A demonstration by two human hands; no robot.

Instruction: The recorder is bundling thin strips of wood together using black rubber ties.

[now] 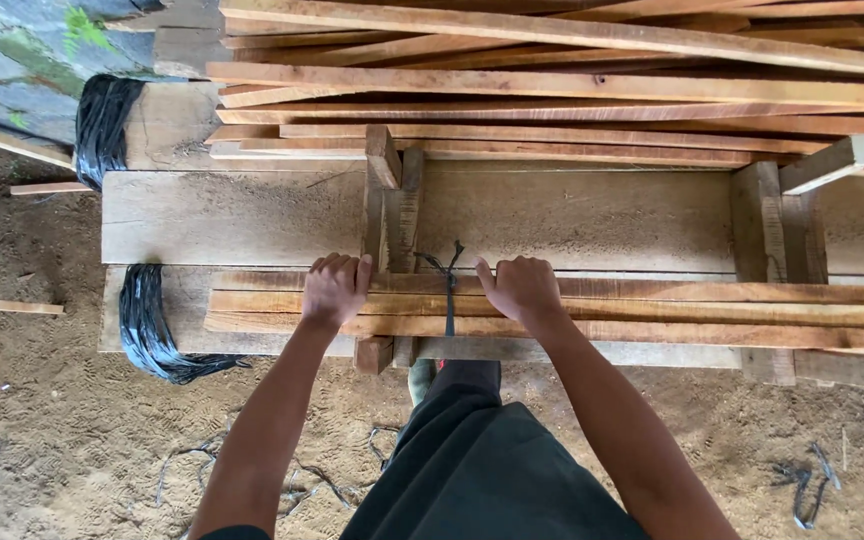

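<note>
wooden slats (652, 310), bundled by a dark strap (449, 290), lie across a plank bench (572, 215). left hand (335, 288) and right hand (520, 287) each curl closed over the bundle's far edge, either side of the strap. black strap coils (152, 325) hang at the bench's left end.

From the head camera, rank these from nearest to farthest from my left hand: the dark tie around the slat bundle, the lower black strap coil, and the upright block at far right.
From the left hand:
1. Dark tie, just to its right, around the slat bundle.
2. Lower black strap coil, to its left, draped over the bench end.
3. Upright block, far right, beyond the right hand.
</note>
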